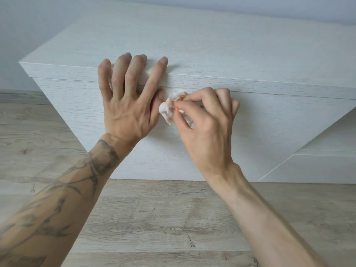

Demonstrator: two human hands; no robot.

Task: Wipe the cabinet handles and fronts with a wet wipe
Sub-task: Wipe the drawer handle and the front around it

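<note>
A low white wood-grain cabinet (250, 120) stands on the floor in front of me. My left hand (129, 101) lies flat and spread against its front, with the fingertips hooked over the top edge. My right hand (206, 124) pinches a crumpled white wet wipe (168, 108) with orange-brown stains and presses it to the cabinet front just under the top board. The wipe touches my left thumb. No handle shows on the front; the spot under the wipe is hidden.
The cabinet top (192, 45) is bare and runs back to a pale wall (28, 26). Light wood-look flooring (154, 218) spreads below and to the left. A lower white panel (317, 166) continues at the right.
</note>
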